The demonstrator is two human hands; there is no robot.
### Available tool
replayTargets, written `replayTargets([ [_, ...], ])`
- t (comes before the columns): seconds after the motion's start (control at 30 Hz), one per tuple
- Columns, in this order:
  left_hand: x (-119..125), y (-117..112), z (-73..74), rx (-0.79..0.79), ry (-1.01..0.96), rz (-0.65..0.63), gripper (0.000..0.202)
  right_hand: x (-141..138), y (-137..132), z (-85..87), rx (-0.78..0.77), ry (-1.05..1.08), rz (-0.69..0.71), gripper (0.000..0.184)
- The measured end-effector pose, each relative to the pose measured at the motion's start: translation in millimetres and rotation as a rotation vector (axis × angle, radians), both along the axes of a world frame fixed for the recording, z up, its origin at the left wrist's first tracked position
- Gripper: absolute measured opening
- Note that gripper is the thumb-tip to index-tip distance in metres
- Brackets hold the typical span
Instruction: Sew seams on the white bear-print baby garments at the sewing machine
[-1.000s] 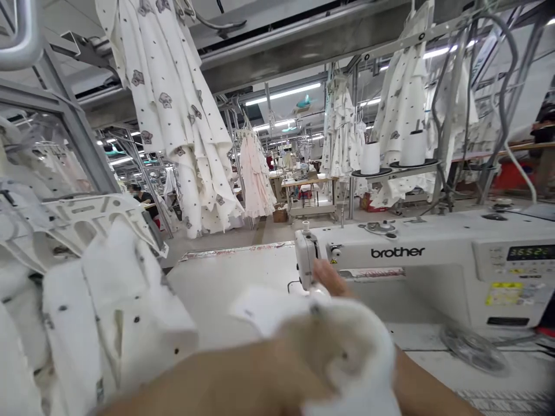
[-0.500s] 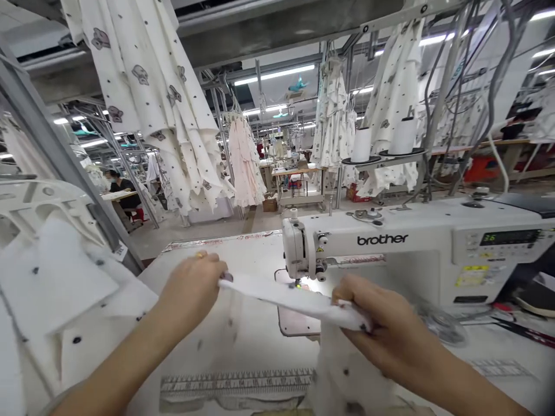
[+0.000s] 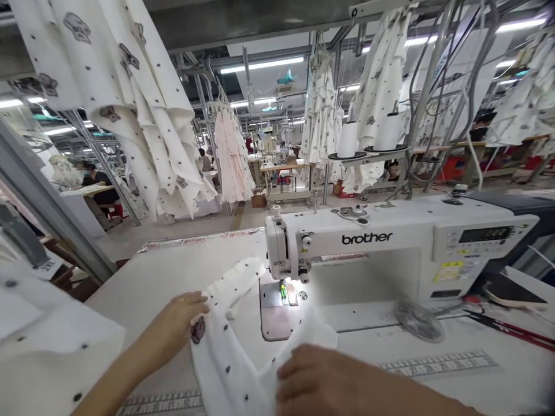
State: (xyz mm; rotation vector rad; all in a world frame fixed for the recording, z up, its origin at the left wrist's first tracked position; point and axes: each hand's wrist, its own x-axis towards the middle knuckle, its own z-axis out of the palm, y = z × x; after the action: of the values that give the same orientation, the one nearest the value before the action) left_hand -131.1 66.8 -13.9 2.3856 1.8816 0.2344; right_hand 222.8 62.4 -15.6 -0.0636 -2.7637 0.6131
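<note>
A white printed fabric piece (image 3: 229, 352) with small dark dots and a brownish motif lies spread on the table, left and in front of the needle. My left hand (image 3: 177, 320) is closed on its left edge beside the motif. Lower down, my right hand (image 3: 316, 375), somewhat blurred, has its curled fingers on the fabric's right part; the fingertips are partly hidden. The sewing machine (image 3: 368, 238), marked "brother", stands just beyond. Its lit presser foot (image 3: 283, 290) is apart from the fabric.
More dotted white cloth (image 3: 47, 341) hangs at the left. Red-handled tweezers (image 3: 511, 329) and a clear round spool (image 3: 418, 319) lie at the right. Thread cones (image 3: 348, 140) stand behind the machine. Garments (image 3: 130, 104) hang overhead, and a person (image 3: 102, 185) sits far left.
The fabric, stretched as a strip between both hands before, is now lowered and spread on the table. Both hands have come down; the right one has moved left. The view has turned slightly right.
</note>
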Motion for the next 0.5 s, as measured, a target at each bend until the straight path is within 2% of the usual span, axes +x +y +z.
replayTargets([
  [0.07,18,15,8.5,-0.004,-0.109,0.015,0.055,13,21,16.4,-0.057,0.005,-0.045,0.03],
  [0.13,41,39,12.1,-0.003,-0.147,0.026,0.05,18,45,20.7,-0.03,-0.015,-0.079,0.036],
  [0.2,60,69,7.1,0.005,-0.16,0.074,0.046,18,65,12.2,0.01,-0.044,-0.091,0.034],
  [0.3,71,104,-9.2,-0.016,-0.166,0.185,0.048,15,81,-10.5,0.014,-0.023,-0.119,0.03],
  [0.4,74,109,-20.7,-0.012,-0.159,0.228,0.069,14,80,-27.1,0.04,0.025,-0.186,0.03],
  [0.47,78,100,-23.3,0.062,-0.162,0.217,0.08,15,76,-31.7,0.088,0.021,-0.195,0.03],
  [0.5,80,93,-23.9,0.107,-0.165,0.196,0.079,16,74,-32.5,0.107,0.015,-0.193,0.031],
])
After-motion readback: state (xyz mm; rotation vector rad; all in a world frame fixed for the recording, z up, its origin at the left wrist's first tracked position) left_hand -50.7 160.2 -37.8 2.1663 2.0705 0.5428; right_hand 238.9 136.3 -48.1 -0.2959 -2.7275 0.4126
